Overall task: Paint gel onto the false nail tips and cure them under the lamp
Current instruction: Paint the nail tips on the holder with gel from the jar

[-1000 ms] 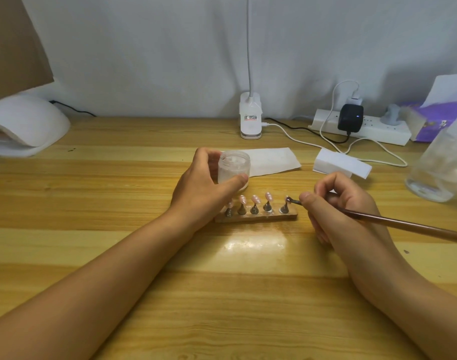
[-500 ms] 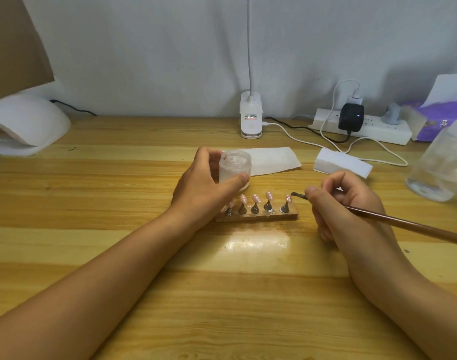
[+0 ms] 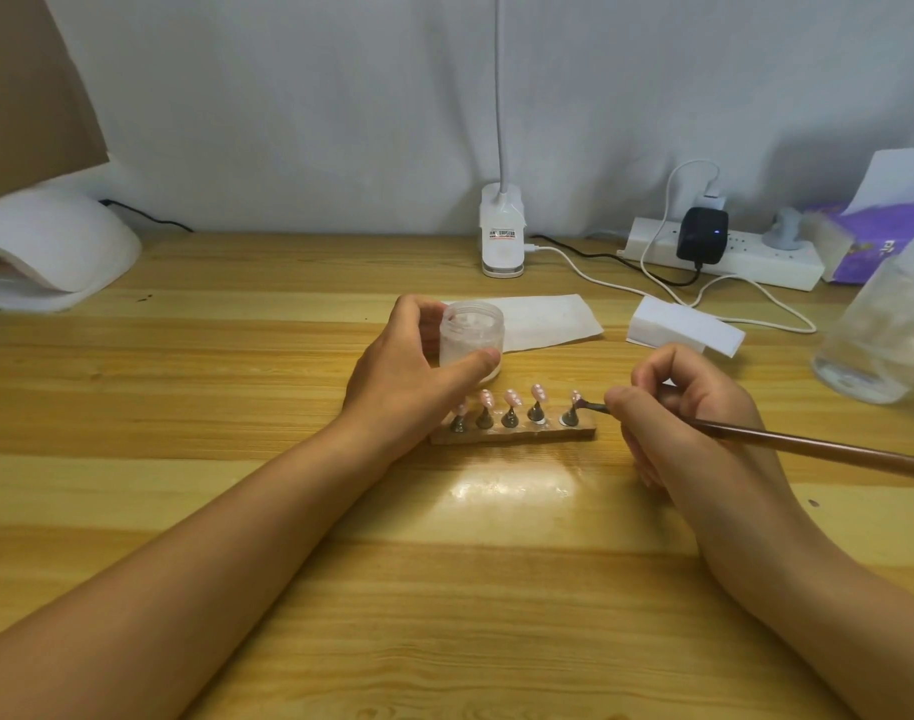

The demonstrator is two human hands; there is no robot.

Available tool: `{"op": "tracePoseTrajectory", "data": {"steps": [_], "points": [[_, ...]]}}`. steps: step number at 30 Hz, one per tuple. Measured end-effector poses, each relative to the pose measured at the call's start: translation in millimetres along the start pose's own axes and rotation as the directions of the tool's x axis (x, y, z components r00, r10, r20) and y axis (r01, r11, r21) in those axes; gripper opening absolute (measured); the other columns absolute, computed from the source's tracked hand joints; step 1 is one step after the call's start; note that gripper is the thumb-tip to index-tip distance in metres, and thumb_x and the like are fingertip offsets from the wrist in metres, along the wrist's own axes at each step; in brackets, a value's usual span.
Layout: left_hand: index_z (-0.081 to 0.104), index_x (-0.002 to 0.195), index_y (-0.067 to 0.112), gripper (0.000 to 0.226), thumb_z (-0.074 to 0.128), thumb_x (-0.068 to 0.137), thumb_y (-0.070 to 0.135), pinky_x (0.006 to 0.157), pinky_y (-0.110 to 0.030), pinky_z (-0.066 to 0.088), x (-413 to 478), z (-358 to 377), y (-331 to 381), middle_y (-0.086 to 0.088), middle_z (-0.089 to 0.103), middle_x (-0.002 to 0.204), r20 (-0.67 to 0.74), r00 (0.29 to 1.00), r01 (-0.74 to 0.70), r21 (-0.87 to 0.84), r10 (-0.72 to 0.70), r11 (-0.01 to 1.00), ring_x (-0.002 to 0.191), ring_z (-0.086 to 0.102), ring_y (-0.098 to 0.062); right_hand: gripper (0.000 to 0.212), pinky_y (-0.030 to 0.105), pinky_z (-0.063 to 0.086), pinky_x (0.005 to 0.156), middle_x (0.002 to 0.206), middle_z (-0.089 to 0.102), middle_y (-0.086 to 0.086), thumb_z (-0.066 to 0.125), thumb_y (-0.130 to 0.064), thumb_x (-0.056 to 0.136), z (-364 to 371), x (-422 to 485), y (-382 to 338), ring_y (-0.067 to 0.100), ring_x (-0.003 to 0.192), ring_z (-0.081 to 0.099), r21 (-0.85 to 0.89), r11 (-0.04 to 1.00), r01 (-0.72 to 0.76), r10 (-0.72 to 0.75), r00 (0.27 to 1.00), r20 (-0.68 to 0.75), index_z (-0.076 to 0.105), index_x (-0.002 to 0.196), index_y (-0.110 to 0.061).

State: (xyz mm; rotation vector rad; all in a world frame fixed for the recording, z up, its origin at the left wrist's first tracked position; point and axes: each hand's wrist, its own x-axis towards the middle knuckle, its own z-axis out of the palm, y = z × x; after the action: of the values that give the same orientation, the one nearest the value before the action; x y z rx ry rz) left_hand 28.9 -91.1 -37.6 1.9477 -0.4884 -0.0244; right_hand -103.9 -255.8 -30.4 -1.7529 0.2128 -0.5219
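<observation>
Single view: wide-angle camera worn on person's head; faces forward and down over wooden table (image 3: 184, 387) toward grey wall (image 3: 314, 122) at far edge; near enough that forearms (image 3: 210, 589) enter from both lower corners; left hand (image 3: 402, 381) round jar (image 3: 470, 335), right hand (image 3: 694, 407) pinching brush (image 3: 808, 449), sit mid-frame; curing lamp (image 3: 49, 246) at left edge, clear bottle (image 3: 881, 335) at right edge

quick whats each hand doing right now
Left hand: closed around the gel jar.
Right hand: closed, pinching the brush.

Leftmost nail tip (image 3: 462, 407) half hidden, brush (image 3: 808, 446) cut off right
</observation>
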Motion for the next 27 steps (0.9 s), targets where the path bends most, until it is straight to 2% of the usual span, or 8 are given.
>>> {"op": "tracePoseTrajectory", "data": {"steps": [6,14,19,22,27], "points": [[0.049,0.125,0.023,0.056,0.079,0.079,0.040,0.095,-0.042,0.052,1.0,0.2,-1.1,0.008,0.063,0.118,0.000,1.000,-0.003,0.009,0.003,1.000,0.109,0.061,-0.011,0.019,0.012,0.035,0.042,0.051,0.050,-0.005,0.062,-0.021,0.092,1.2,0.6,1.0,0.003,0.044,0.042,0.039,0.999,0.018,-0.017,1.000,-0.018,0.050,0.077,-0.020],[0.050,0.124,0.024,0.057,0.079,0.078,0.041,0.096,-0.042,0.052,1.8,-0.1,-2.8,0.009,0.063,0.117,0.000,1.000,-0.001,0.007,0.001,1.000,0.109,0.061,-0.011,0.017,0.019,0.038,0.044,0.054,0.053,-0.002,0.062,-0.023,0.090,1.2,0.9,0.2,0.007,0.048,0.044,-0.018,1.000,-0.004,0.004,1.000,0.011,0.051,0.083,-0.013],[0.051,0.122,0.025,0.066,0.075,0.067,0.052,0.090,-0.047,0.054,-0.6,0.6,1.8,0.008,0.065,0.115,0.005,1.000,0.011,-0.012,-0.011,1.000,0.106,0.063,-0.014,0.021,0.021,0.032,0.042,0.053,0.044,-0.001,0.062,-0.018,0.086,1.0,-0.2,-1.4,0.011,0.048,0.036,0.020,1.000,-0.007,0.007,1.000,0.001,0.050,0.069,-0.023],[0.050,0.122,0.025,0.067,0.073,0.065,0.053,0.086,-0.052,0.055,-1.4,0.6,3.1,0.007,0.065,0.115,0.012,1.000,0.015,-0.014,-0.014,1.000,0.104,0.064,-0.017,0.020,0.016,0.035,0.042,0.053,0.048,-0.005,0.063,-0.022,0.087,1.2,0.3,-1.0,0.007,0.046,0.040,0.042,0.999,0.011,-0.010,1.000,-0.028,0.049,0.072,-0.021],[0.051,0.121,0.025,0.068,0.073,0.064,0.054,0.087,-0.050,0.055,-1.7,0.6,3.4,0.008,0.065,0.116,0.008,1.000,0.017,-0.009,-0.016,1.000,0.107,0.063,-0.015,0.020,0.013,0.036,0.044,0.055,0.054,-0.004,0.062,-0.024,0.093,1.9,0.9,0.7,0.003,0.046,0.044,0.053,0.998,0.016,-0.016,1.000,-0.010,0.048,0.080,-0.019]]}}
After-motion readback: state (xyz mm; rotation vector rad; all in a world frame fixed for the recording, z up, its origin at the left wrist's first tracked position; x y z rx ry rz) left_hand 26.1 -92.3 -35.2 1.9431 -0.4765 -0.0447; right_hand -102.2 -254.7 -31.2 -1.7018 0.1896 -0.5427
